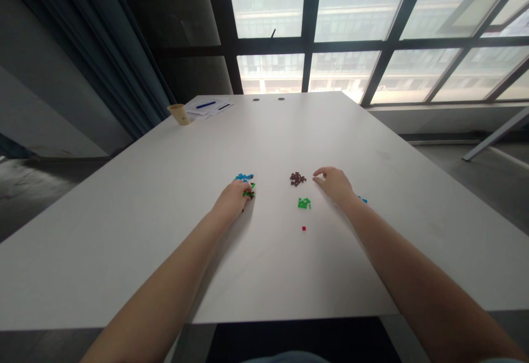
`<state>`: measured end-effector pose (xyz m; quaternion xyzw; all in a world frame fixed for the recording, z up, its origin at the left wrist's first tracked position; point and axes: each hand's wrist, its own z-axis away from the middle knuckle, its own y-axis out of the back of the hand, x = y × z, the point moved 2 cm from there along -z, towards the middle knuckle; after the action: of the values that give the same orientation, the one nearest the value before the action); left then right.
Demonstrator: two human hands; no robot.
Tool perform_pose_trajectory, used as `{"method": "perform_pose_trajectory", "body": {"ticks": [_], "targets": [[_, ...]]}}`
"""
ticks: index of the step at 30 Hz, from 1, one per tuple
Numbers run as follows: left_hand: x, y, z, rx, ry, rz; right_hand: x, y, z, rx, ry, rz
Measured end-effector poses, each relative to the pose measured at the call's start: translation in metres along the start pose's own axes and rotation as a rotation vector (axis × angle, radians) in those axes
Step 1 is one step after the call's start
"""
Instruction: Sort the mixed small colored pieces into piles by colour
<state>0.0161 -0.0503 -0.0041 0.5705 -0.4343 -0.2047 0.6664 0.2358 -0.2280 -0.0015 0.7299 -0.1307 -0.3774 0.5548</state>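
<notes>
White table [165, 231], probably office windows [343, 27]

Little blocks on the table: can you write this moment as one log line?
left hand: on blue-green blocks | right hand: beside dark blocks | green pile, red piece: untouched

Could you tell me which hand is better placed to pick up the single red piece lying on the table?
Probably the right hand: the red piece lies nearer to it, just below the green pile, while the left hand rests on mixed pieces further off.
</notes>
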Motion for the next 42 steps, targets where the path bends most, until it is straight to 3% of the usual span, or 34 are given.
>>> {"method": "perform_pose_trajectory", "body": {"ticks": [7,17,22,27,34,39,42], "targets": [[0.011,-0.002,0.001,-0.002,-0.058,-0.018,0.001,0.011,0.031,-0.011,0.142,-0.121],[0.019,-0.007,-0.001,0.038,-0.142,-0.087,0.006,0.011,0.03,0.061,0.221,-0.208],[0.028,-0.005,0.001,0.222,-0.162,-0.004,0.006,0.014,0.032,0.088,0.242,-0.25],[0.05,-0.002,0.008,0.372,-0.323,0.188,-0.002,0.013,0.036,0.061,0.275,-0.284],[0.069,-0.017,0.019,0.44,-0.505,0.41,-0.019,0.008,0.045,0.048,0.398,-0.41],[0.073,-0.018,0.028,0.542,-0.674,0.411,-0.04,0.009,0.06,0.05,0.482,-0.59],[0.075,-0.014,0.031,0.532,-0.818,0.391,-0.05,0.008,0.067,0.057,0.494,-0.657]]}}
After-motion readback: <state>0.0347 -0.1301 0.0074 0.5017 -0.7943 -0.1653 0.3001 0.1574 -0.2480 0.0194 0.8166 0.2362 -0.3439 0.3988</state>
